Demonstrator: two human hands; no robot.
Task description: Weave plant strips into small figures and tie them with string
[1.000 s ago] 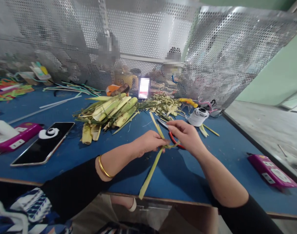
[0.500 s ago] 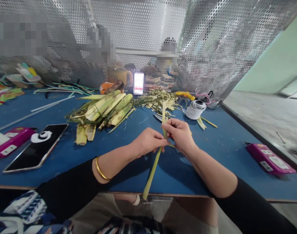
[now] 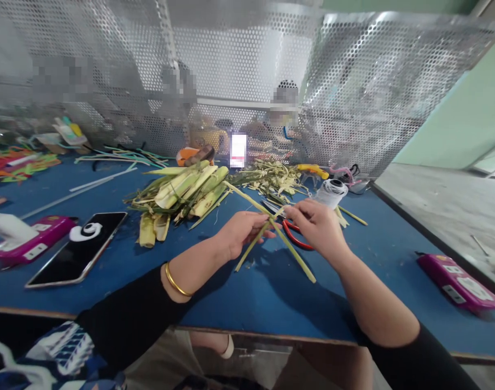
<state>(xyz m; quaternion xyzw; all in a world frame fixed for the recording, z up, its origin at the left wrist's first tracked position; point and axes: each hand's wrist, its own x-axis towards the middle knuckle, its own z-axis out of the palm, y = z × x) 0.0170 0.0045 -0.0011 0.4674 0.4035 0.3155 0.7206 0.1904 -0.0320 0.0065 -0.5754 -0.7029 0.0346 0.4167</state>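
Pale green husk strips [image 3: 295, 257] cross each other between my two hands, above the blue table. My left hand [image 3: 247, 230] pinches them near the crossing, with one end pointing down toward me on each side. On the other side my right hand [image 3: 312, 216] is closed, thumb and finger pressed on a strip close to the crossing. Red-handled scissors [image 3: 293, 234] lie on the table under the strips and right hand, their blades pointing away to the left. Part of the handles is hidden by my right hand.
A heap of corn husks [image 3: 182, 195] lies left of centre, with shredded scraps [image 3: 272, 176] behind. A white thread spool [image 3: 332, 192] stands at the right. A dark phone [image 3: 79, 249] and purple power strips [image 3: 458, 281] flank my arms. A perforated metal screen [image 3: 239, 59] rises behind.
The strips have turned from one line running toward me into a cross. The red scissor handles now show beside my right hand. The view has shifted slightly.
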